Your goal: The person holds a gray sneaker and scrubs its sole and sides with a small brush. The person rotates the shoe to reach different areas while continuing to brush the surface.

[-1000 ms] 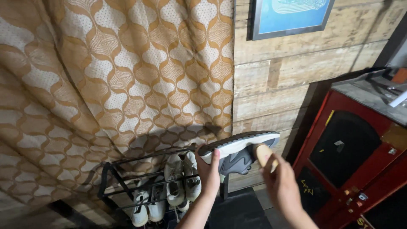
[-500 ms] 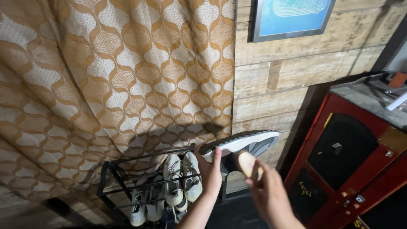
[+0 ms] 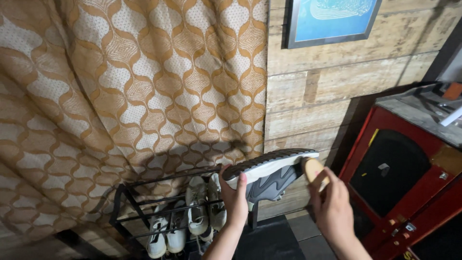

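I hold a sneaker [image 3: 269, 171] upside down in front of me, its dark ribbed sole turned up and its grey and white upper hanging below. My left hand [image 3: 236, 197] is closed around one end of the shoe: the thumb lies on the sole and the fingers wrap under the pale edge. My right hand [image 3: 329, 207] is curled around a wooden brush [image 3: 315, 171], of which I see only the rounded pale back. The brush lies against the other end of the sneaker, at the edge where the white midsole meets the sole.

As I judge it, the brushing of this shoe is in the middle. The white rim looks fairly clean along the length that I can see, but I cannot tell how much dirt is left in the grooves of the sole, and the far side of the shoe is hidden from me. So I would say that one end is being worked now, and the rest I cannot confirm.

Below my left hand stands a black metal shoe rack [image 3: 127, 202] with several pale sneakers [image 3: 199, 214] on it. Behind the rack hangs a patterned orange and cream curtain [image 3: 120, 96]. Beyond my hands is a wall of wooden planks [image 3: 332, 82] with a blue framed picture [image 3: 332, 19]. To the right of my right hand stands a red cabinet [image 3: 409, 188].
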